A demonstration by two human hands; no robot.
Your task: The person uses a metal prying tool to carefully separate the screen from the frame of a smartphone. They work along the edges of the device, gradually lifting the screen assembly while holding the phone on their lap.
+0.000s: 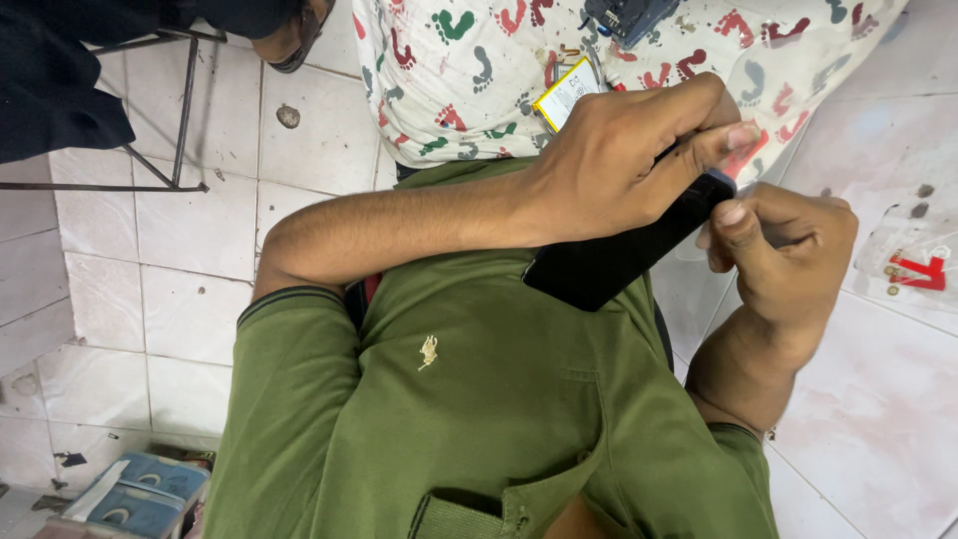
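- The picture looks turned over: the person's green polo shirt (479, 399) fills the lower middle, with both bare forearms reaching up from it toward the top right.
- Left or right is hard to judge with the view flipped. I take the hand whose forearm crosses the chest from the left as the left hand (619, 160), and the one by the right edge as the right hand (788, 250).
- Between them is a black phone (609, 260), a flat dark slab held slantwise, its lower end over the shirt and its upper end up between the two hands.
- The left hand is wrapped over the upper end of the phone, fingers curled down on it and the thumb stretched along its edge; it is closed on it.
- The right hand grips the same end from the other side, thumb tip pressed against the phone's corner, fingers folded in behind; it too is clamped on it.
- The two thumbs lie just beside each other at that corner.
- Behind the hands lies a white cloth printed with coloured footprints (459, 70), spread over the pale tiled floor (190, 230).
- On the cloth, near the left hand, sits a small flat yellow-edged battery (567, 93), and at the top edge a dark blue gadget (629, 15).
- At the top left corner are a black metal stool frame (185, 110) and someone's dark clothing.
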